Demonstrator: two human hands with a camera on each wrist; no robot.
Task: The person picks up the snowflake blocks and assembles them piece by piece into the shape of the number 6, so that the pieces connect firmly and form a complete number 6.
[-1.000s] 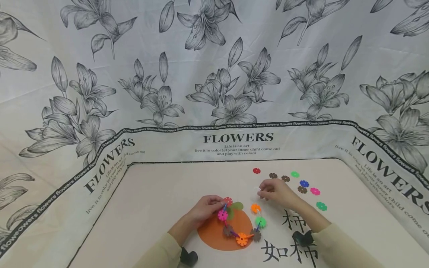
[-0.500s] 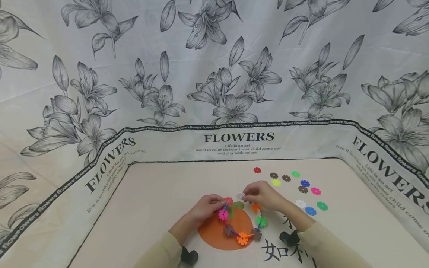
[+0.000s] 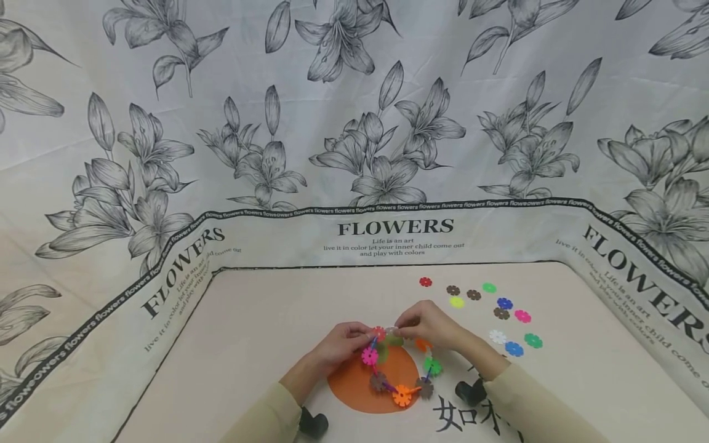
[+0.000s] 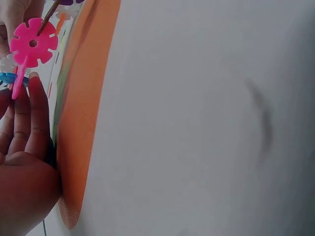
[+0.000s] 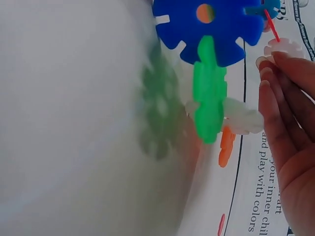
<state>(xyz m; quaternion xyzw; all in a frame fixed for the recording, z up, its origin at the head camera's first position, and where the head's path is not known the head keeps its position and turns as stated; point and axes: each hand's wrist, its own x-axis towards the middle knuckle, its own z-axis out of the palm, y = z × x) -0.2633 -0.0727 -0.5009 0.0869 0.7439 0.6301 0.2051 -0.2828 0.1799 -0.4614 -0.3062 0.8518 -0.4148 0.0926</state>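
Note:
A chain of notched plastic snowflake discs [image 3: 401, 395] curves in an open ring above the table. At its left end, my left hand [image 3: 339, 346] pinches a red disc [image 3: 379, 333]. Between the fingertips of my right hand [image 3: 434, 326] is a white disc [image 3: 390, 330], held against or very near the red one; whether their slots interlock is too small to tell. The left wrist view gives a pink disc [image 4: 33, 43] close to my left fingers. In the right wrist view a blue disc [image 5: 172, 24] and a green disc [image 5: 209, 103] hang before my right hand.
Loose discs lie at the back right, among them a red one [image 3: 425, 282], a yellow one [image 3: 456, 302] and a light blue one [image 3: 514, 349]. The tablecloth has a printed orange circle [image 3: 354, 387] and black characters [image 3: 454, 413]. A flower-printed curtain [image 3: 354, 141] rises behind.
My right hand has moved left with the white disc, from beside the loose discs to the red disc at the chain's end. The left hand has stayed in place.

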